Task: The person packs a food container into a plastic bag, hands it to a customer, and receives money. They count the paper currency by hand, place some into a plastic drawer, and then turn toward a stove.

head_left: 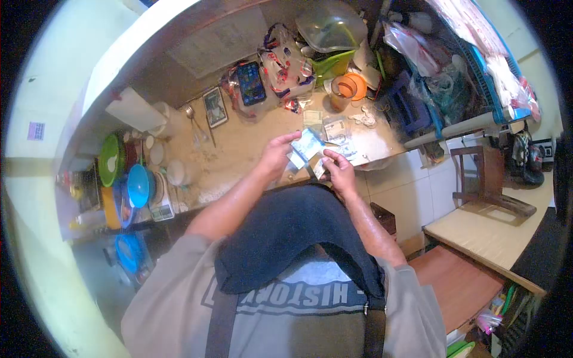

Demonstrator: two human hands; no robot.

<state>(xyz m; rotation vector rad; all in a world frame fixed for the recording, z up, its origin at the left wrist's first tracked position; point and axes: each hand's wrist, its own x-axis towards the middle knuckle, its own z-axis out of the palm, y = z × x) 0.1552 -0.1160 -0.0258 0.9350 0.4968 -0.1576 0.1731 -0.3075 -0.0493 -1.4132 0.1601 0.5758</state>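
Near the front edge of the wooden counter, my left hand (pixel 277 156) pinches a bluish banknote (pixel 308 145) by its left side. Just right of it, my right hand (pixel 339 171) has its thumb and fingers closed on banknotes (pixel 319 169) at the lower right of the blue one. More notes (pixel 348 145) lie on the counter behind my right hand. A yellowish note (pixel 313 118) rests farther back, beside a brownish note (pixel 335 127). How many notes each hand holds cannot be made out.
An orange cup (pixel 342 90), a phone (pixel 251 83) on a plastic bag and a framed card (pixel 215 107) stand or lie behind the notes. Spoons (pixel 200 124) are to the left, with bowls (pixel 138 185) beyond. A wooden stool (pixel 486 179) is at the right.
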